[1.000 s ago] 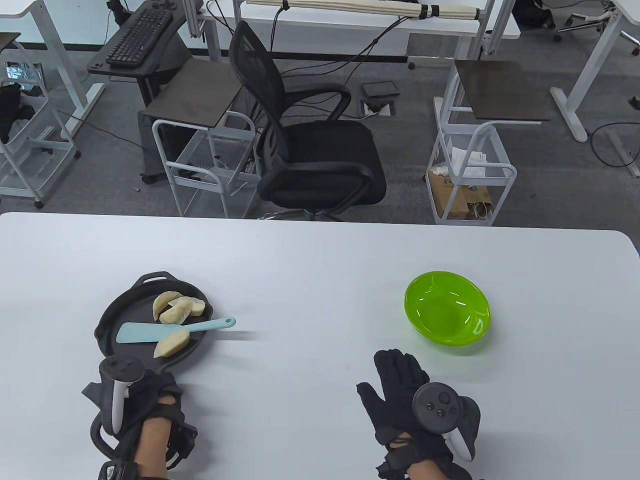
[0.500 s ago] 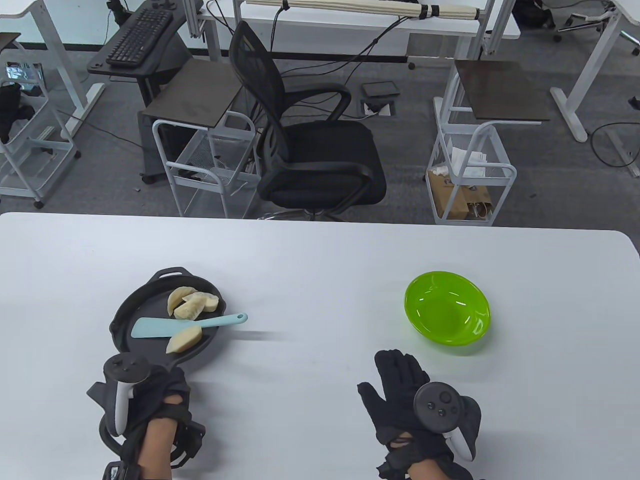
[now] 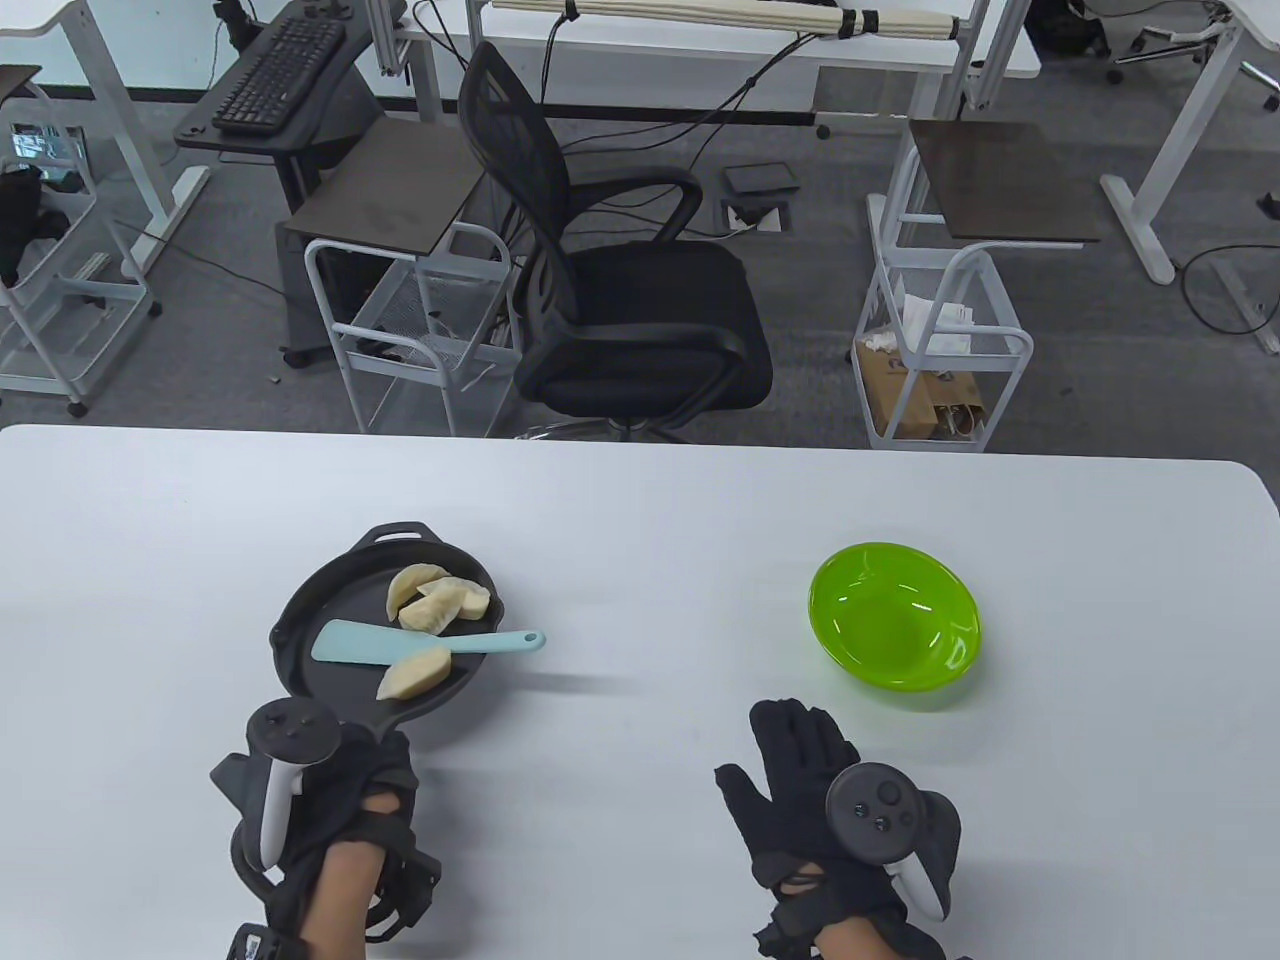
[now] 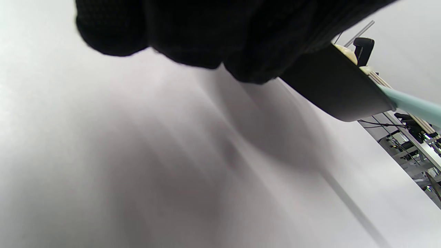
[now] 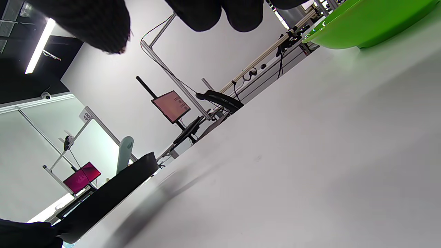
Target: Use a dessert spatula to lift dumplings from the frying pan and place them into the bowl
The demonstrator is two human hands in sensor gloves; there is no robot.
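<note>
Table view shows nothing moved yet: your left hand (image 3: 345,790) grips the pan (image 3: 330,620) handle, dumplings (image 3: 438,600) and spatula (image 3: 420,645) inside, bowl (image 3: 893,625) empty, right hand (image 3: 820,800) fingers spread flat on the tabletop (image 3: 640,520).

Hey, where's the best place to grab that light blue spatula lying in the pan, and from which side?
Probably the handle end of the spatula: it sticks out past the right rim of the frying pan, toward the open right hand. Come from the right; the blade lies flat inside between the dumplings.
</note>
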